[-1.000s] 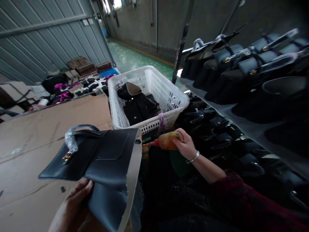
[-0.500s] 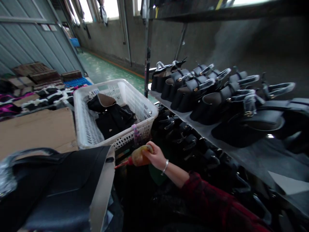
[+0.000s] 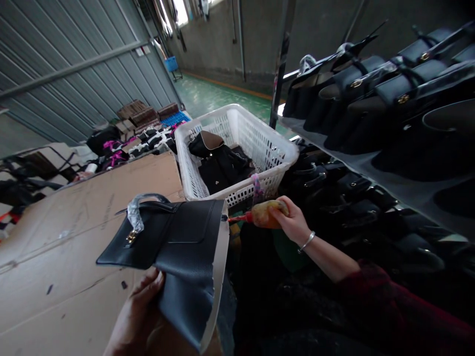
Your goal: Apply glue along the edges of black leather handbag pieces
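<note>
Handbag (image 3: 174,242) gripped in left hand (image 3: 139,316); right hand (image 3: 293,222) clutches glue bottle (image 3: 261,215) below basket (image 3: 237,148).

left hand (image 3: 139,316) grips a black bag (image 3: 174,247) over the tabletop's (image 3: 74,217) right edge; right hand (image 3: 293,220) holds a glue bottle (image 3: 260,215) beside the white basket (image 3: 267,143).

Left hand (image 3: 139,316) cut off at the bottom edge, fingers hidden under the bag (image 3: 178,252).

Dark red sleeve, silver bracelet (image 3: 307,242)
</note>
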{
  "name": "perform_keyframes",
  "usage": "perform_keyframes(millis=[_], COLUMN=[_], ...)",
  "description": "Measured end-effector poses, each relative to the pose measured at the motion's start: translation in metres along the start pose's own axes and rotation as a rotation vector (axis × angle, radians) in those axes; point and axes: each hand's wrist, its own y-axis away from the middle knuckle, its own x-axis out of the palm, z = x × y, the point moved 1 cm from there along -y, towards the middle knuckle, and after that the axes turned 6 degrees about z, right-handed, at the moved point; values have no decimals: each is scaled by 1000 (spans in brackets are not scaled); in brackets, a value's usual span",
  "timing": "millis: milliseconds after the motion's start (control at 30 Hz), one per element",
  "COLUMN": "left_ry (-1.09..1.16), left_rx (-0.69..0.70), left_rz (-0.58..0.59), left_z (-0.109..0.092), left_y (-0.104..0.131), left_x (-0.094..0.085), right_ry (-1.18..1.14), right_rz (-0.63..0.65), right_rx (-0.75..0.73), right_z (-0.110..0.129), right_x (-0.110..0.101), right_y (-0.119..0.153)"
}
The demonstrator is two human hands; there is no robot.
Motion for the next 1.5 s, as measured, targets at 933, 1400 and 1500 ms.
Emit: perform_keyframes(millis=[933,1400,1500], left_ry=[-7,-16,-29], left_rx=[-29,8,-31], left_rz=[57,25,20], left_z=[-2,-2,-2], left_y=[-7,5,-1], left_x=[-10,11,4], right_ry=[-189,-441,-431], right_rz=[-25,189,235], right_rx=[130,432,383], right_z=[-17,-18,-13], right_x=[8,12,10], right_y=[13,75,81])
